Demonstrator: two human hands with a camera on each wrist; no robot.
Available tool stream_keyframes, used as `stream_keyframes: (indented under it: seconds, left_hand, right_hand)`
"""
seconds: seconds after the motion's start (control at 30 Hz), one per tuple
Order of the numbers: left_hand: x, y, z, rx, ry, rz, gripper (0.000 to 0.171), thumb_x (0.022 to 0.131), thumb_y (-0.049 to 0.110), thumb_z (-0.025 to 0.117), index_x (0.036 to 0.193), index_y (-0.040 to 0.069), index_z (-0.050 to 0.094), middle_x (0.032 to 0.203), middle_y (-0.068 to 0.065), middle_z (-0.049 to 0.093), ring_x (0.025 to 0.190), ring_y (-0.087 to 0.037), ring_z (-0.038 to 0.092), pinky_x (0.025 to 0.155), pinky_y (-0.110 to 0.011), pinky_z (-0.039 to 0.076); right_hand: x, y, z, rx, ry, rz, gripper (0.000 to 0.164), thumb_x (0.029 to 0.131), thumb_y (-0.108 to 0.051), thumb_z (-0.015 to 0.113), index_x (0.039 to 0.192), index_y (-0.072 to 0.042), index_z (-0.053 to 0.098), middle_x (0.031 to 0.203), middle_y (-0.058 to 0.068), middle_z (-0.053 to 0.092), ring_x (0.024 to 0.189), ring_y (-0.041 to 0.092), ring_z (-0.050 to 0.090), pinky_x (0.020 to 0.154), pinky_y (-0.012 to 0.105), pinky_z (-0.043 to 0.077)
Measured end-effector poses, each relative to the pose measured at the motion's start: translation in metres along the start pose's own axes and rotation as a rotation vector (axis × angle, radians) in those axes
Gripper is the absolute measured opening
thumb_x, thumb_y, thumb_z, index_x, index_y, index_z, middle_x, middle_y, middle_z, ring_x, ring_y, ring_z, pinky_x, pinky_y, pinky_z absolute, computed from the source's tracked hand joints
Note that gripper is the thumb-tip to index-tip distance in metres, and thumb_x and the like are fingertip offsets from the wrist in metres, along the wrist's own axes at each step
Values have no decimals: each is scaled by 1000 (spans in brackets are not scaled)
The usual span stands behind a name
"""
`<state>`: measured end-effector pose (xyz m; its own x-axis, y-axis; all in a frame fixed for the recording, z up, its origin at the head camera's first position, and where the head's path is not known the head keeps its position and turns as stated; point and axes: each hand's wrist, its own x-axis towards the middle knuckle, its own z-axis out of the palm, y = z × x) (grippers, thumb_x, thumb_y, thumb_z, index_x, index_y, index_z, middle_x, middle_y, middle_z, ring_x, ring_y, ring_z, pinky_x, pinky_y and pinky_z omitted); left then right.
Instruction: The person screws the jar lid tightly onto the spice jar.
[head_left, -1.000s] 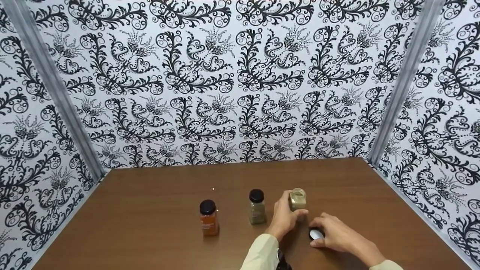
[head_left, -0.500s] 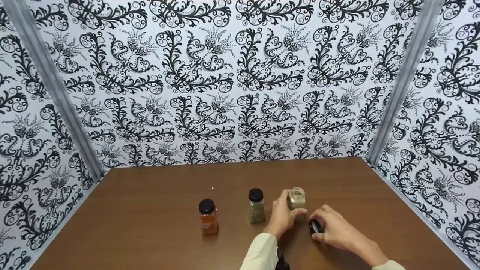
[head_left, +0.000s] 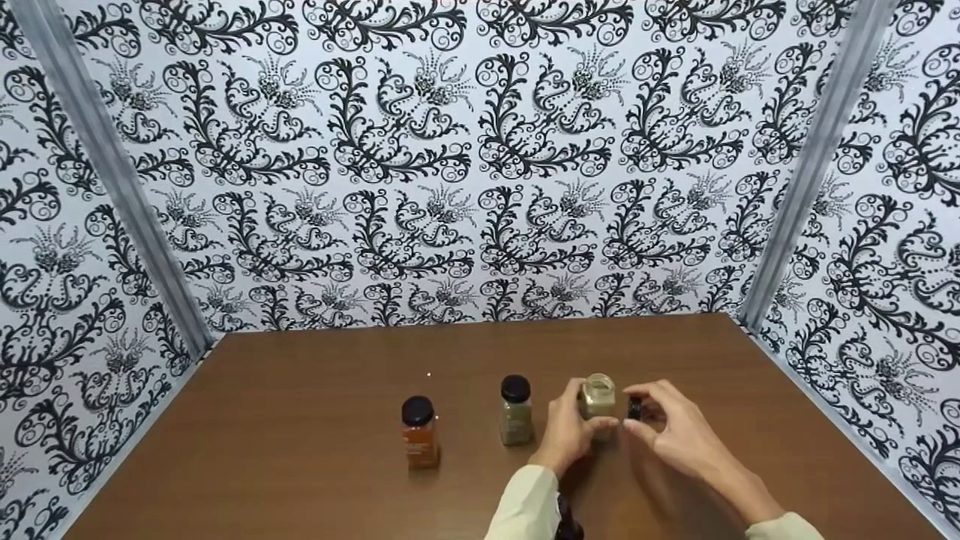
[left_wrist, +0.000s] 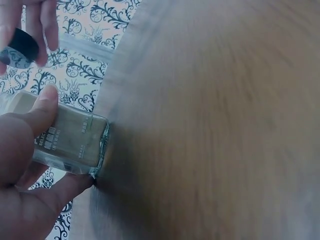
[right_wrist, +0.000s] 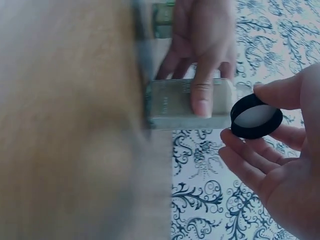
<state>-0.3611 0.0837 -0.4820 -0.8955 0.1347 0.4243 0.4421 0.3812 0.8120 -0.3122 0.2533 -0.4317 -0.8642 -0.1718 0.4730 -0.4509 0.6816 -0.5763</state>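
In the head view an uncapped glass spice jar (head_left: 599, 401) of pale greenish powder stands upright on the table. My left hand (head_left: 568, 429) grips it from the left, thumb across its near side. The left wrist view shows printed lettering on the jar (left_wrist: 72, 135). Close to the right of the jar's mouth, my right hand (head_left: 682, 427) pinches a black lid (head_left: 634, 409) by its edge, tilted on its side. Its pale inner face shows in the right wrist view, where the lid (right_wrist: 256, 117) is held between thumb and fingers near the jar's open end.
A capped jar of green herbs (head_left: 516, 412) stands just left of my left hand. Farther left is a capped jar of orange-red spice (head_left: 419, 435). Patterned walls (head_left: 480, 187) enclose the brown table (head_left: 315, 390) at the back and sides.
My right hand has moved up and away from me with the lid, coming level with the jar's mouth. It has turned the lid from inner face up to edge-on. The left hand holds still.
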Motion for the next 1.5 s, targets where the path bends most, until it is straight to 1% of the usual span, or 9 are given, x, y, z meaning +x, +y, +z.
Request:
stream_keyframes:
  seconds: [0.13,0.33,0.5,0.57,0.7,0.83,1.03,1.2,1.5]
  left_hand:
    - [0,0,0,-5,-7,-6,51,74,20,88,117,12,60,104,-7,74,95,-15,69,79,-25,55]
    - [1,-2,1,-36,-23,-45,51,75,18,87,118,13,60,106,-5,74,95,-11,68,81,-24,54]
    - [2,-4,1,-33,-12,-21,50,76,18,86,118,13,60,105,-5,74,96,-12,68,83,-25,55]
    - [1,-4,1,-26,-7,-12,50,76,18,86,118,13,60,105,-5,74,96,-13,68,83,-26,55]
    - [0,-5,1,-35,-8,-18,50,77,17,86,120,14,60,106,-4,74,96,-12,68,84,-26,55]
    - [-1,-4,0,-64,-22,-22,50,78,16,85,121,15,60,108,-4,73,96,-11,68,83,-25,55]
    - [0,-2,-2,-100,-46,-62,48,80,17,84,122,17,59,109,-2,72,95,-8,66,80,-24,55]
    - [0,-3,-1,-105,-53,-94,48,80,19,84,121,20,59,110,-2,72,95,-8,66,80,-23,55]
    - [-1,-3,0,-55,-27,-42,48,78,21,85,118,18,59,107,-5,73,95,-11,68,79,-23,55]
  right_hand:
    - [4,-5,-5,34,43,14,38,79,-3,81,115,-8,69,102,2,63,90,16,65,86,36,61]
    - [10,-10,-9,137,78,78,37,82,-12,82,117,-8,69,106,6,68,91,10,68,84,26,60]
    - [16,-14,-11,205,72,157,42,87,-19,79,125,-9,66,111,12,72,92,12,70,83,21,57]
    - [18,-14,-10,217,68,158,46,89,-20,77,131,-10,63,115,13,72,94,13,70,84,21,57]
    - [21,-15,-7,211,91,117,47,92,-18,74,137,-15,62,119,11,71,93,7,68,83,19,56]
    - [25,-17,-1,185,134,92,38,92,-19,74,129,-17,68,118,9,72,95,9,66,82,18,55]
    - [30,-16,7,157,139,170,31,89,-28,77,118,-18,74,120,9,71,100,23,64,84,24,52]
    - [34,-15,11,154,146,201,30,87,-29,80,114,-16,75,114,10,72,97,24,61,82,28,50]
    - [38,-9,20,123,174,179,29,83,-27,83,109,-15,76,114,9,74,99,21,60,87,28,48]
